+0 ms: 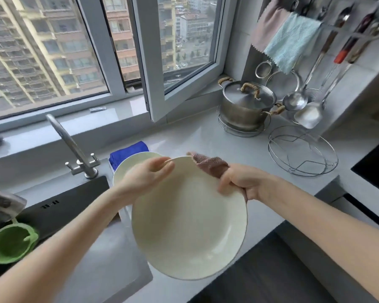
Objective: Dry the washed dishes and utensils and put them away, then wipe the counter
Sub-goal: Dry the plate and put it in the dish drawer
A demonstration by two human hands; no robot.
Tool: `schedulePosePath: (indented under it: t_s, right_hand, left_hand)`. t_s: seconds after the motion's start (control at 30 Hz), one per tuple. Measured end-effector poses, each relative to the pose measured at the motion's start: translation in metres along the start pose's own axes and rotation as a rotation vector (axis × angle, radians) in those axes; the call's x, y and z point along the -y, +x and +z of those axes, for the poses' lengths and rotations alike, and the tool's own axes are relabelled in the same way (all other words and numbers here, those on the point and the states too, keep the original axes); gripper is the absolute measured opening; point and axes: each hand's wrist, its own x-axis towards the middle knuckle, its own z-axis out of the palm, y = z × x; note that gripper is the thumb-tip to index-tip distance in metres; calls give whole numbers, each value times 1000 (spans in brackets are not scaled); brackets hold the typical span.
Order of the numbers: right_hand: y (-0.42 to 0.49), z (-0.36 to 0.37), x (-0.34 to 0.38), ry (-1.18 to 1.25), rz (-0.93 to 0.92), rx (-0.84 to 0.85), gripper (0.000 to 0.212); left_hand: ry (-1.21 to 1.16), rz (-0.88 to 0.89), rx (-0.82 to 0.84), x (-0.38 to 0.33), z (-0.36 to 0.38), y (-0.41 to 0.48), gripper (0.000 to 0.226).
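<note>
A person dries a cream plate (188,232) held tilted in the air above the counter's (206,138) front edge, its face turned toward the camera; the left hand (144,178) pinches the upper rim, fingers closed on the edge with the thumb on the near face, while the right hand (241,182) is clenched round a bunched pink cloth (208,164) pressed over the rim at the upper right; the plate looks stiff, glazed and breakable, probably slick while damp, so the rim, gripped on opposite sides, seems the safest hold, and the soft cloth should add some grip; a second cream plate (127,169) rests just behind on the counter, partly hidden by the left hand, making two plates in view; behind it lies one folded blue cloth (129,152); to the left sit the dark sink (64,200), one green strainer (11,243) and one tap (74,147); further back on the right stand one lidded steel pot (247,106) on a wire trivet and one bare wire rack (302,152); on the wall hang two cloths, one pink (269,29) and one pale blue (291,40), beside ladles, spatulas and strainers too blurred to count; neither plate is yet put away
</note>
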Motion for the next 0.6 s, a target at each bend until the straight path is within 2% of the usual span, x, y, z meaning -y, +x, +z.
schedulePosePath:
  t_s: [0.07, 0.13, 0.23, 0.27, 0.33, 0.4, 0.47, 0.57, 0.6]
  right_hand:
    - [-13, 3, 1, 5, 2, 40, 57]
    - [-27, -1, -8, 68, -13, -36, 44]
    - [-47, -8, -39, 360, -2, -184, 25]
    - [-54, -8, -52, 451, -15, -252, 34]
    - [-65, -7, -74, 662, -83, -382, 46]
    - [-77, -7, -91, 867, -235, -534, 43]
    - [-93, -3, -105, 1012, -376, -587, 37]
    - [-128, 7, -124, 1137, -396, -636, 18]
    - [-140, 5, -134, 1127, -360, -654, 25]
  left_hand:
    - [39, 75, -17, 0, 15, -3, 34]
    - [34, 133, -102, -4, 29, -9, 35]
    - [-95, 44, -250, -8, 48, -10, 35]
    - [-195, -1, -299, -11, 56, -8, 33]
    - [-372, -31, -420, -19, 81, -6, 27]
    - [-442, -26, -515, -35, 120, -12, 25]
    - [-525, -93, -606, -49, 163, -20, 22]
    - [-644, -167, -593, -69, 216, -30, 25]
    - [-640, -172, -536, -76, 231, -32, 24]
